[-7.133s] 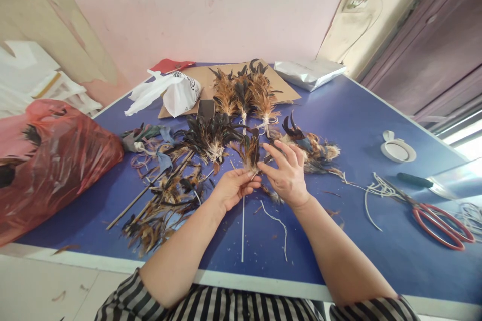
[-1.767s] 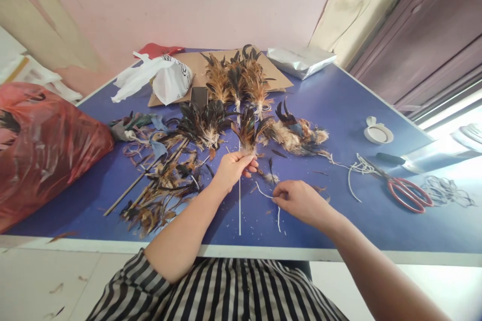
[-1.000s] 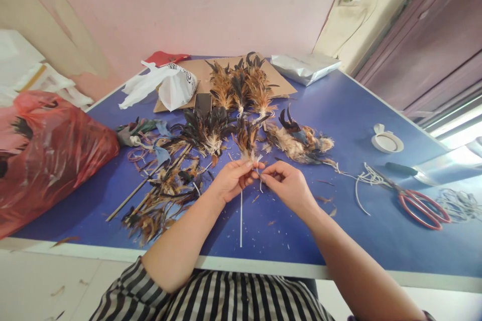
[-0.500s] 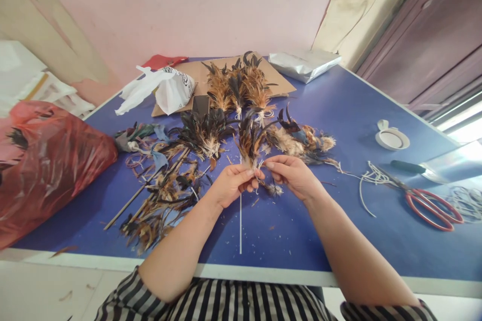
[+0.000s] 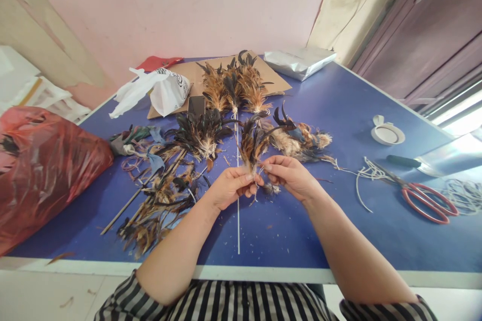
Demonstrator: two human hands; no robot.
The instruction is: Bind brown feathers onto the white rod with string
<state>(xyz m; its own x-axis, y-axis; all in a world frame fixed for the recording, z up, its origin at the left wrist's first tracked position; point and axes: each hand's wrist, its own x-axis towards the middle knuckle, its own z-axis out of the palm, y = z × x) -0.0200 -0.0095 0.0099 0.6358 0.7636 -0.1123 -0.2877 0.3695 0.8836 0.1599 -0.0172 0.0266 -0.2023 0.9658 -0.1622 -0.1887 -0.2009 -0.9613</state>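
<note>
My left hand (image 5: 238, 185) pinches the pale quill end of a small bunch of brown and black feathers (image 5: 251, 145), whose tips point away from me. Close on its right, my right hand (image 5: 286, 173) has thumb and forefinger pinched at the base of that bunch, apparently on a thin white string that is hard to make out. Beyond my left hand lies a bunch of dark feathers (image 5: 205, 133). Beyond my right hand is a pile of tan and brown feathers (image 5: 293, 140). A small fluffy feather (image 5: 271, 189) lies under my hands on the blue table (image 5: 282, 241).
Several tied feather bunches (image 5: 235, 85) rest on cardboard (image 5: 274, 77) at the back. Loose feathers and sticks (image 5: 161, 200), a red plastic bag (image 5: 52, 170) and a white bag (image 5: 171, 93) are left. Red-handled scissors (image 5: 429, 203), a green-handled knife (image 5: 404, 161), string and a tape roll (image 5: 387, 134) lie right.
The view has shifted slightly, moving the whole scene a little to the left. My hands keep hold of the feather bunch, and their grip looks nearly the same.
</note>
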